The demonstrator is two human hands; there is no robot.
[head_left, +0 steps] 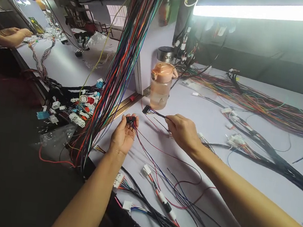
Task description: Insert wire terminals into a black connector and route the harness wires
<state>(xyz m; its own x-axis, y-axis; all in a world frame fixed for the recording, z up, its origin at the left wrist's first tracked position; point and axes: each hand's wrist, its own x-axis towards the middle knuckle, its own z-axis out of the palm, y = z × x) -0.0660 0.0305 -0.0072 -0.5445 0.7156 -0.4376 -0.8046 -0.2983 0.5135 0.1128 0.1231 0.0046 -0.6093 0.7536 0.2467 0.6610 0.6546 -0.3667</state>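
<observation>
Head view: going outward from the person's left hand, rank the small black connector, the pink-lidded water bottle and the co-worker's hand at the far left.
1. Small black connector, in the left hand fingers.
2. Pink-lidded clear water bottle, standing behind on the white table, slightly right.
3. Co-worker's hand, far left on the neighbouring bench.

White workbench, bright tube lamp overhead, white divider panel.

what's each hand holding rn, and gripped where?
Left hand: small black connector, pinched at the fingertips, its wires trailing down. Right hand: a thin wire bundle, gripped on the wires just behind the dark connector at its end.
</observation>
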